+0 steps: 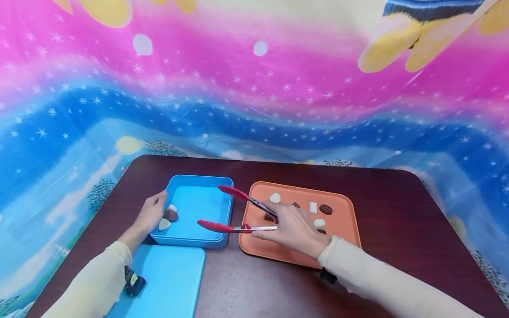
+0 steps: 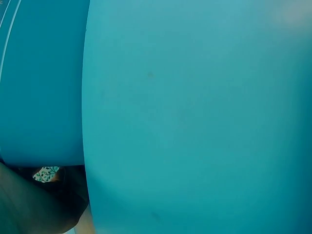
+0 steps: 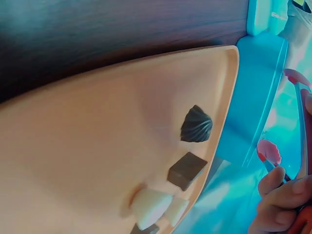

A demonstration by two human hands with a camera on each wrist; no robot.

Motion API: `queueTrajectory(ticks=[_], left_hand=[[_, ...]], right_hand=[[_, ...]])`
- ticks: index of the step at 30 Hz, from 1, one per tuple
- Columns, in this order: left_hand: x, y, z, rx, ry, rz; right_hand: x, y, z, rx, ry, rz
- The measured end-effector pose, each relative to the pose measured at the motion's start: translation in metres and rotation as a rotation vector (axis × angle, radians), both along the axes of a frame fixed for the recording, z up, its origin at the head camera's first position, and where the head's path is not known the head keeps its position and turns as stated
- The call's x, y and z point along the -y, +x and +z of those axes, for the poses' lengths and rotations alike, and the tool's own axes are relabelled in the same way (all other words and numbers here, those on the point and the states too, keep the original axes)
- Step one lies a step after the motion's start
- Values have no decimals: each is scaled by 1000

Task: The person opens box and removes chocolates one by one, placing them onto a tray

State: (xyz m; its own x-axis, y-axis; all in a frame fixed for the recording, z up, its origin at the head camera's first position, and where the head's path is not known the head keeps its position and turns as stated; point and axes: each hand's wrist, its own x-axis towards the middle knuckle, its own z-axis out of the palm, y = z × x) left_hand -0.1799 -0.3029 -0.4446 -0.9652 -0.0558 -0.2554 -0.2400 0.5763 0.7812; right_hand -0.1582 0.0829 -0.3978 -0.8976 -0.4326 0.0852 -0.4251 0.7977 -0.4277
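My left hand (image 1: 150,213) grips the left side of an open blue box (image 1: 199,198). Inside it by that side lie a brown chocolate (image 1: 171,215) and two white ones, the nearer white chocolate (image 1: 165,224) beside it. My right hand (image 1: 296,227) holds red-tipped tongs (image 1: 216,227) by their metal arms, over the orange tray's left side. The tongs are spread wide over the box's right part, nothing between the tips. On the orange tray (image 1: 254,246) sit several white and brown chocolates, among them a brown oval (image 1: 326,209) and a ridged dark piece (image 3: 196,125).
A flat light-blue lid (image 1: 171,274) lies in front of the box, under my left forearm. The dark wooden table (image 1: 234,282) bears everything. Behind it hangs a colourful printed cloth (image 1: 222,88). A narrow gap separates the box and the tray.
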Motion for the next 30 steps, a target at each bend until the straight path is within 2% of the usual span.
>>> queueTrajectory(ticks=[8, 15, 21, 27, 30], left_hand=[[-4, -2, -1, 2, 0, 0], [-3, 0, -4, 10, -14, 3], [-2, 1, -4, 12, -10, 16], [-1, -1, -2, 17, -4, 18], [-1, -1, -2, 18, -4, 23]], right_hand=[[14, -4, 5, -13, 50, 27], [29, -5, 8, -52, 106, 90], [44, -5, 10, -126, 190, 137], [56, -10, 16, -259, 255, 228], [64, -13, 22, -293, 294, 276]])
